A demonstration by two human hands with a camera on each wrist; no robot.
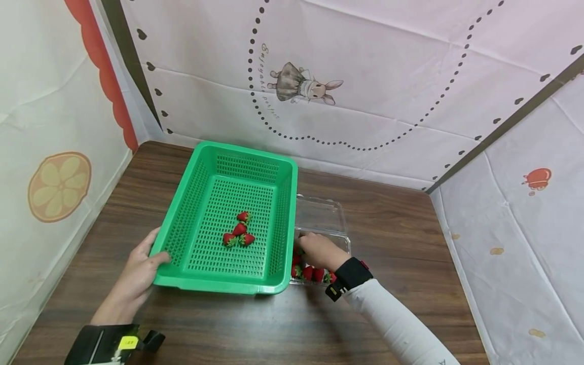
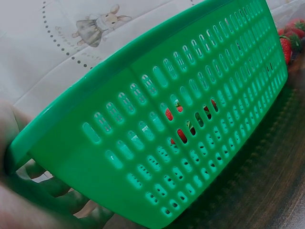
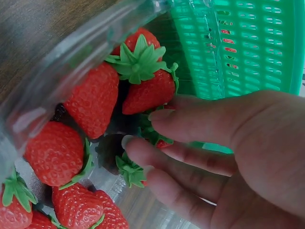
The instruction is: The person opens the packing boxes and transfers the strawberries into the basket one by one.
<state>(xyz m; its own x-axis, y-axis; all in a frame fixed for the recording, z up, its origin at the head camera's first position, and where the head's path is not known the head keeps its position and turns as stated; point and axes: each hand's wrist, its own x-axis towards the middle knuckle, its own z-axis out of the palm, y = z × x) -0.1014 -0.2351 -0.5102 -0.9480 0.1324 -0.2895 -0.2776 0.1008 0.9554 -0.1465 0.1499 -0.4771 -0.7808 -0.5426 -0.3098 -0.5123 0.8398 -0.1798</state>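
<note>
- Dark wood surface (image 1: 401,238), walled on three sides by pale printed cloth; on it a green basket (image 1: 228,281) and, just beside its right wall, a clear plastic box (image 1: 319,215) with its lid swung open toward the back.
- Strawberries in the box (image 3: 93,98) lie packed at its near end, red with green leaf caps; the right hand (image 1: 319,251) is down among them, its fingers (image 3: 190,121) curled round one berry that is mostly hidden, only leaves and a bit of red showing; the grip looks closed on that berry, though how firmly cannot be told.
- Four strawberries (image 1: 238,232) already lie loose on the basket floor, near its middle; so the step in hand seems to be moving berries from box to basket, early on, with many left in the box.
- Left hand (image 1: 139,268) grips the basket's near-left corner, thumb over the rim, fingers (image 2: 52,188) curled under it; the wrist view shows that corner tipped up off the surface.
- The next move, as I judge it, calls for a lift straight up to clear the box rim and then the taller basket wall, touching or nearly touching the box; a soft grip, since the fruit bruises.
- Open room: bare surface to the right of the box and in front of the basket; the left cloth wall stands close behind the left hand.
</note>
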